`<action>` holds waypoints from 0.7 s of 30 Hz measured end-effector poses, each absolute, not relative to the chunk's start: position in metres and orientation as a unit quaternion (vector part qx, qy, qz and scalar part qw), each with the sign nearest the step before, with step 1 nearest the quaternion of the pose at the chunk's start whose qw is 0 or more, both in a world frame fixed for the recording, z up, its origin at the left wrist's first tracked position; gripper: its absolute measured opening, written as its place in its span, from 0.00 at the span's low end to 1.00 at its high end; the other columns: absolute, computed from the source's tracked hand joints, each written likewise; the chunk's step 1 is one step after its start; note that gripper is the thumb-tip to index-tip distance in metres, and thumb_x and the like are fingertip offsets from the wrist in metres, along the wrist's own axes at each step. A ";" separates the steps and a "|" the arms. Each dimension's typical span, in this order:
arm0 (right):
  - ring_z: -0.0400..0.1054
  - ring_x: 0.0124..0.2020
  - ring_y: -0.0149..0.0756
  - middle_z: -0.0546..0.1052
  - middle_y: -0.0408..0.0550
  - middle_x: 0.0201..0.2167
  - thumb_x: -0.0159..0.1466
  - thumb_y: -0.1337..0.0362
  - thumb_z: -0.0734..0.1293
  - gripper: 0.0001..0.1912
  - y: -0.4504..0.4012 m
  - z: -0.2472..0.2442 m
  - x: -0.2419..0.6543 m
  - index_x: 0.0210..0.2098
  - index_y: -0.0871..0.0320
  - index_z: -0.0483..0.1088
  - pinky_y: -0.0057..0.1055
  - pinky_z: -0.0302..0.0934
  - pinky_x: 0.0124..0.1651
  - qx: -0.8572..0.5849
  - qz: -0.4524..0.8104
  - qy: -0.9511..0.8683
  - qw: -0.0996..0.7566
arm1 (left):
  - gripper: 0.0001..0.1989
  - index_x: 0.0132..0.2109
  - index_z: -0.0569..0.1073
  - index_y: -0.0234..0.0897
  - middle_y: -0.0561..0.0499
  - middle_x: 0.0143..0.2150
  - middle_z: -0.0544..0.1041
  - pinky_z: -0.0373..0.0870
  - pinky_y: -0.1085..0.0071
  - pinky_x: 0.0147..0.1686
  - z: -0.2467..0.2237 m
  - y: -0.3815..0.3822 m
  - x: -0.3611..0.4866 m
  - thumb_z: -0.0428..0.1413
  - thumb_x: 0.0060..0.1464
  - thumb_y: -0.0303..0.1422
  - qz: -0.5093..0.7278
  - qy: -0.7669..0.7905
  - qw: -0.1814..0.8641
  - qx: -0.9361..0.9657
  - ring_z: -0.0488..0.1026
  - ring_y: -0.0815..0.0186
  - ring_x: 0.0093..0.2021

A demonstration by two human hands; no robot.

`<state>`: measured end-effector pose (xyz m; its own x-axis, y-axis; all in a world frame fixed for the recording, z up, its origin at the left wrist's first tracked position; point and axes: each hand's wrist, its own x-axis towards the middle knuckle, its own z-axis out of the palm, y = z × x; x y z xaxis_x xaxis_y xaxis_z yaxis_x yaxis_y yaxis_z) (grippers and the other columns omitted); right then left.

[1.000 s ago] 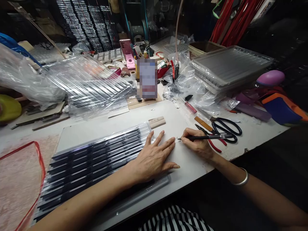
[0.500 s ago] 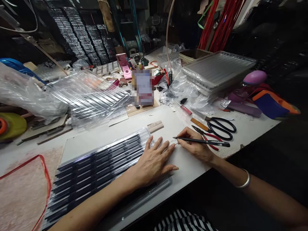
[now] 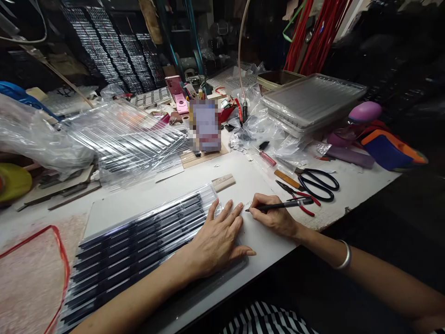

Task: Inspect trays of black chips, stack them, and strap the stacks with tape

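Note:
My left hand lies with fingers spread over the right end of a clear plastic tray and the white tabletop beside it. Rows of dark strips with fine pale teeth fill the tray; my forearm and hand cover part of them. In my right hand, a black pen is pinched, its tip down at the white surface just right of my left fingertips. Small dark handwriting shows there, partly hidden by my hands.
Beyond the hands lies a beige block. At right are pliers, scissors and a red-handled screwdriver. A phone stands at the back. Stacked clear trays and crumpled plastic flank the table.
The pen tip has moved down and slightly left, from beside the handwriting to below it. My right hand has shifted along with it. My left hand stays spread.

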<state>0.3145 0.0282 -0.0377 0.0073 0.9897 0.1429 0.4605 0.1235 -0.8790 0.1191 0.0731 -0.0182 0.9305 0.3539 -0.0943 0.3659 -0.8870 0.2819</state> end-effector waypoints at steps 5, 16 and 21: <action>0.54 0.19 0.26 0.61 0.38 0.17 0.57 0.69 0.60 0.08 0.026 -0.039 0.313 0.21 0.57 0.60 0.25 0.50 0.23 -0.569 0.280 -0.658 0.406 | 0.35 0.55 0.64 0.32 0.38 0.66 0.56 0.40 0.44 0.62 -0.019 0.074 0.118 0.39 0.55 0.58 -0.004 0.184 0.158 0.970 0.46 0.48 0.67; 0.55 0.20 0.26 0.63 0.39 0.18 0.58 0.68 0.61 0.09 0.027 -0.036 0.312 0.21 0.57 0.60 0.26 0.51 0.24 -0.564 0.285 -0.662 0.403 | 0.36 0.55 0.63 0.32 0.36 0.66 0.54 0.38 0.44 0.63 -0.011 0.079 0.116 0.42 0.54 0.57 -0.032 0.175 0.195 0.965 0.45 0.48 0.67; 0.54 0.20 0.26 0.62 0.38 0.18 0.59 0.68 0.60 0.10 0.027 -0.038 0.312 0.22 0.57 0.59 0.26 0.51 0.25 -0.558 0.279 -0.676 0.393 | 0.36 0.55 0.63 0.31 0.37 0.66 0.54 0.36 0.45 0.63 -0.011 0.079 0.117 0.41 0.54 0.58 -0.033 0.174 0.190 0.966 0.44 0.48 0.67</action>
<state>0.3117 0.0266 -0.0384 -0.0684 0.9732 0.2196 0.5349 0.2215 -0.8154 0.1168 0.0789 -0.0109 0.9370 0.3242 -0.1300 0.3493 -0.8666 0.3564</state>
